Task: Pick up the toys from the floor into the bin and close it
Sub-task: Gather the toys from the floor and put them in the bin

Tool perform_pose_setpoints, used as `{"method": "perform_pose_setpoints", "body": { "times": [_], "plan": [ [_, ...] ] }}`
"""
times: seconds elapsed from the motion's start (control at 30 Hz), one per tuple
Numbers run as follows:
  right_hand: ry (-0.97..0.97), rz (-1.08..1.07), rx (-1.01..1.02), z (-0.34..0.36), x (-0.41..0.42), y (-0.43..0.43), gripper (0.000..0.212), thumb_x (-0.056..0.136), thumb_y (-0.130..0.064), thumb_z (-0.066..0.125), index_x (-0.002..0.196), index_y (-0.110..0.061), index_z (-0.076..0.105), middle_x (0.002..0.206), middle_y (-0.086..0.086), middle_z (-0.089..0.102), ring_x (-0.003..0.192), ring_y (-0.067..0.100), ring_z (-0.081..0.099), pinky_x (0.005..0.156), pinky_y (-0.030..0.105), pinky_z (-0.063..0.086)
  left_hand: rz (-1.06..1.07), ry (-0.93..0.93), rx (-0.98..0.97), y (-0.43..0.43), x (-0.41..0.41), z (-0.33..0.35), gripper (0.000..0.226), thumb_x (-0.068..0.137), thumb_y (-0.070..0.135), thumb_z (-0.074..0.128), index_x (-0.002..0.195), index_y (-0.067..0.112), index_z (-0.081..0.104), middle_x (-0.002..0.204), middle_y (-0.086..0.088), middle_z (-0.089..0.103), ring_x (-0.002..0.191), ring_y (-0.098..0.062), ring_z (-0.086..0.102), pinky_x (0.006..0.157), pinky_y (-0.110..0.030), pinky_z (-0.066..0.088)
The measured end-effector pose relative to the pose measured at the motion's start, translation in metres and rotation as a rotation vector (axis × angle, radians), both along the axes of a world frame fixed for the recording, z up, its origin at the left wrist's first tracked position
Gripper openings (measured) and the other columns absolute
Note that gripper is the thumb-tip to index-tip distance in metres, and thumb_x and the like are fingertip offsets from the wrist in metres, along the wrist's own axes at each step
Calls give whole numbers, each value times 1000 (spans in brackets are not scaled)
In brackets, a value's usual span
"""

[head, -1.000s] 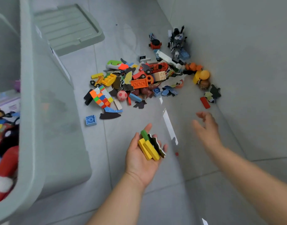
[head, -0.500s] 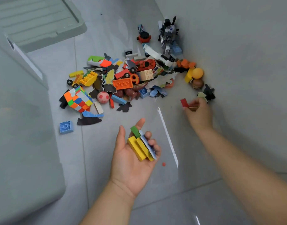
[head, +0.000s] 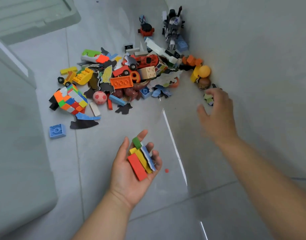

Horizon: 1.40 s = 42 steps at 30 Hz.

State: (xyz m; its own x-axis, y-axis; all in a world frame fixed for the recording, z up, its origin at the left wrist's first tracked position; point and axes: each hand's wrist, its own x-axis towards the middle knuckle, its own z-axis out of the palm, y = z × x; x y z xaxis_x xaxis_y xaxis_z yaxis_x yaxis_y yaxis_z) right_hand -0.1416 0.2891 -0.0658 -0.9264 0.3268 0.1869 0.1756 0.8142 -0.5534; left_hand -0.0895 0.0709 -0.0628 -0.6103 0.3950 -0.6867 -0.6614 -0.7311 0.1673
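The flat red block (head: 136, 166) has made it off the floor. Half a second ago it lay by the wall under the right hand, and now it sits in the upturned left hand (head: 124, 174), beside the yellow blocks (head: 143, 161), the small green block (head: 136, 142) and a blue-and-white puzzle piece (head: 147, 153). That left hand is palm up with its fingers only lightly bent, carrying the little stack rather than clenching it. The right hand (head: 217, 115) has already gone back toward the wall. It is blurred, but its fingers look spread and I see nothing in it, and it hovers just over a pale green puzzle piece (head: 208, 98) on the grey tiled floor (head: 114, 129).

So one more toy is gathered, though none of this handful is in the bin yet. Most of the job lies ahead: the heap of mixed plastic toys (head: 122, 82) spreads between the hands and the far wall, with a scrambled colour cube (head: 70, 99) at its near edge and a lone blue stud brick (head: 57, 131) off to one side. The pale green plastic bin (head: 19, 144) stands at the left, near the left hand. Its matching lid (head: 27, 16) lies flat on the floor beyond, well apart from both hands — closing comes last, I'd judge.
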Motion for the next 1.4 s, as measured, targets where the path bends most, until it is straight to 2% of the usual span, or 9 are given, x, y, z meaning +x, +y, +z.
{"method": "perform_pose_setpoints", "body": {
  "times": [0.13,0.37,0.47,0.57,0.67,0.73,0.9,1.17,1.4],
  "plan": [
    [-399,-36,419,-40,-38,52,65,90,-20,54,143,-1,22,148,20,27,134,36,27,111,38,20,20,-27,-15,-7,5,-1,43,88,46,47,106,17,72,83,-7,63,68,-17,60,61,-29,56],
    [-417,-101,547,-37,-55,51,34,88,-9,54,121,1,48,125,25,41,118,39,37,95,42,37,22,-23,-33,-11,8,-4,43,90,47,45,103,18,73,84,-7,67,67,-18,67,66,-34,57],
    [-421,-61,218,-33,-47,48,27,78,-5,66,103,-8,56,118,20,51,103,35,53,88,37,42,21,-21,-36,-13,8,-4,42,90,47,45,102,19,73,86,-7,67,71,-19,67,71,-38,54],
    [-321,-150,-508,-18,-18,20,34,79,-3,69,104,-13,49,99,10,64,73,18,60,62,27,52,15,-34,-50,-14,8,-3,43,90,49,45,104,19,72,97,-9,69,89,-24,67,79,-44,52],
    [-256,-73,-1216,13,19,-29,31,89,4,51,116,-13,47,82,-2,67,67,8,65,55,15,52,12,-44,-35,-13,9,0,48,87,54,45,110,20,69,110,-12,68,102,-30,64,84,-49,50],
    [-344,132,-1357,29,44,-60,31,92,6,41,113,-16,49,77,-6,70,67,8,66,59,19,52,11,-25,-9,-10,10,2,53,84,59,46,114,21,67,113,-11,68,101,-30,66,88,-48,50],
    [-399,436,-772,30,55,-88,34,90,-9,56,110,-34,46,108,-10,56,101,7,54,88,21,45,-15,74,28,-5,7,2,49,81,54,47,116,23,65,104,-7,71,86,-24,71,78,-38,57],
    [-353,-61,160,-13,-71,31,71,85,-20,61,143,-5,23,148,18,26,132,34,32,109,37,29,23,88,10,-24,8,-4,40,78,41,53,106,21,72,102,-6,71,85,-22,68,67,-32,58],
    [-522,35,438,-32,-129,53,80,88,-24,57,148,-12,6,150,20,17,131,43,30,107,45,30,127,27,61,-32,12,-13,76,39,30,91,111,16,70,104,-12,69,87,-28,69,69,-41,57]
  ]
}}
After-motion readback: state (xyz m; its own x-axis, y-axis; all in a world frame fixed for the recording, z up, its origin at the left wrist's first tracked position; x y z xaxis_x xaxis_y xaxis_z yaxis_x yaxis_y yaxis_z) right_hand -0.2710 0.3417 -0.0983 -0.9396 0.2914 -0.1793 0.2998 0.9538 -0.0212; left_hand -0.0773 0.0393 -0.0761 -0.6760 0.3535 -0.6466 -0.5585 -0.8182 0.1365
